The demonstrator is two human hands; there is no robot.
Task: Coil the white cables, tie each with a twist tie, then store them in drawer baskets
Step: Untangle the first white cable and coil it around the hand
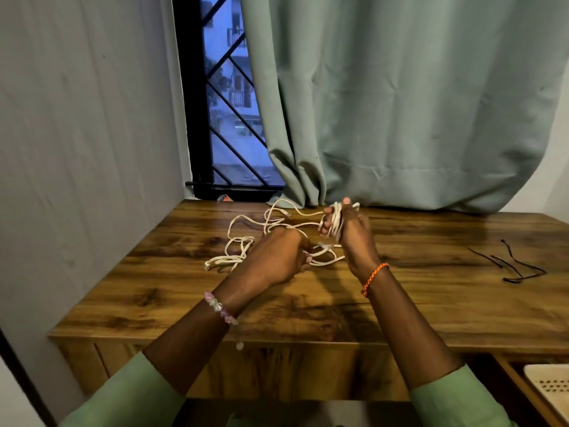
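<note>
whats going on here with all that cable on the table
A person is coiling a white cable at a wooden table. The right hand has several loops wound around its fingers, and the left hand grips the loose run. The dark twist ties lie untouched on the right.

Pale green sleeves point(129, 392) on both arms; a pink beaded bracelet point(220, 308) on the left wrist, an orange braided band point(374, 277) on the right.
</note>
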